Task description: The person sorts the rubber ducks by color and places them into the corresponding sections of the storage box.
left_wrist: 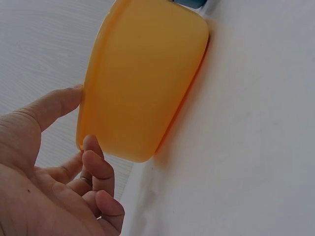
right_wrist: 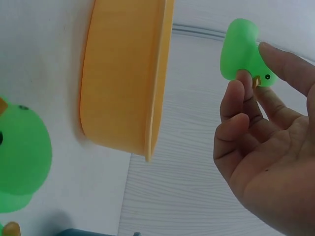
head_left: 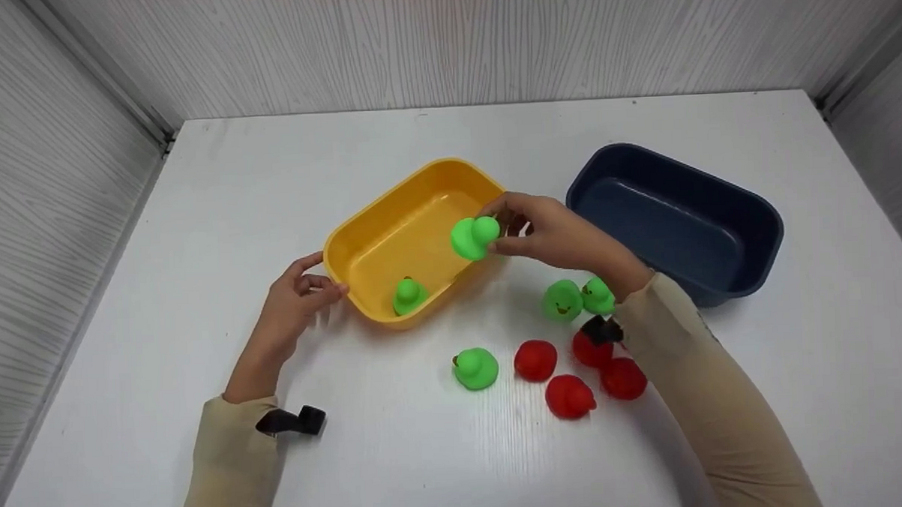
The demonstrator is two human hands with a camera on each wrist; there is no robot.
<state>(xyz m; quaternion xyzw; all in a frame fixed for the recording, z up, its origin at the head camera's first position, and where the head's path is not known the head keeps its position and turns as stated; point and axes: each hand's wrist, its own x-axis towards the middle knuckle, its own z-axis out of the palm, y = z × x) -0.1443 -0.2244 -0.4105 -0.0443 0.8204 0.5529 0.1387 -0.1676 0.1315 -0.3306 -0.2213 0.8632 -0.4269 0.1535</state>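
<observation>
My right hand (head_left: pixel 555 231) pinches a green rubber duck (head_left: pixel 471 239) between thumb and fingers, over the near right side of the yellow tub (head_left: pixel 391 244). In the right wrist view that duck (right_wrist: pixel 241 51) hangs higher than the tub's rim (right_wrist: pixel 157 88). Another green duck (head_left: pixel 409 295) sits inside the tub at its near left end. My left hand (head_left: pixel 291 304) grips the tub's left end, thumb and forefinger at the rim. Seen from the left wrist, the other fingers (left_wrist: pixel 98 169) curl beside the tub's outer wall (left_wrist: pixel 142 83).
A dark blue tub (head_left: pixel 667 223) stands to the right, partly behind my right forearm. Green ducks (head_left: pixel 563 300) stand near it, and another green duck (head_left: pixel 475 369) is closer to me. Several red ducks (head_left: pixel 536 360) are grouped beside my right sleeve. Panelled walls (head_left: pixel 489 46) enclose the white table.
</observation>
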